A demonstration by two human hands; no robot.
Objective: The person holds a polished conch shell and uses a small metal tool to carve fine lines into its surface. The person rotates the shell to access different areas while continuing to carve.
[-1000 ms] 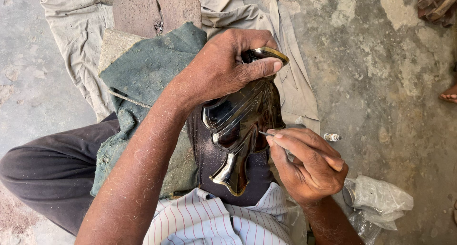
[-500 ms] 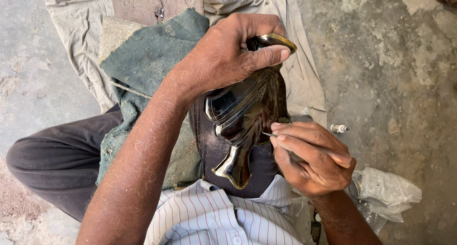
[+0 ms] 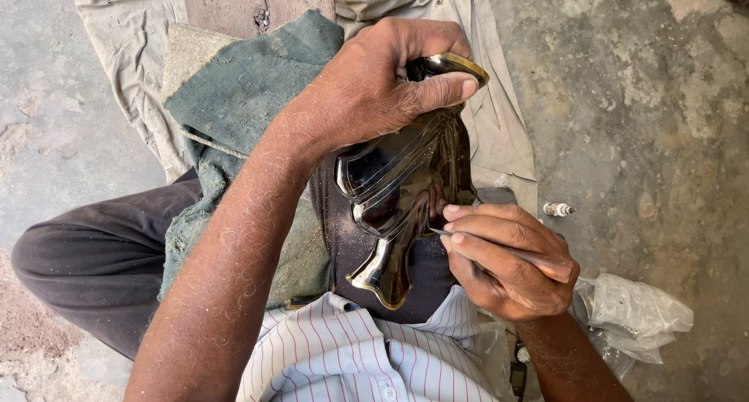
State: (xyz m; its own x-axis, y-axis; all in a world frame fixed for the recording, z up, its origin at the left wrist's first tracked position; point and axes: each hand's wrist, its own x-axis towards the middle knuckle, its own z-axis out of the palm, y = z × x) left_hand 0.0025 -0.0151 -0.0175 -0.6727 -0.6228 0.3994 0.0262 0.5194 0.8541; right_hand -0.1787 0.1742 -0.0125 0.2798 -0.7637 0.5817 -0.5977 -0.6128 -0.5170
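Seated on a concrete floor (image 3: 663, 129) w/ a green cloth (image 3: 242, 97) over my knee, I clamp my left hand (image 3: 382, 90) shut round the rim of a dark, glossy metal vessel (image 3: 406, 191) lying in my lap. My right hand (image 3: 507, 265) pinches a thin scribing tool (image 3: 438, 232), tip touching the vessel's side just below the left-hand grip. Best done, I reckon, w/ short light strokes & the vessel held dead steady.

a folded, dusty green cloth (image 3: 242, 90) lies at 11 o'clock on a creased beige sheet (image 3: 117, 27) spread over the grey concrete floor (image 3: 640, 97). a crumpled clear plastic bag (image 3: 640, 312) sits at 4 o'clock, a small white plug-like piece (image 3: 558, 209) at 3 o'clock.
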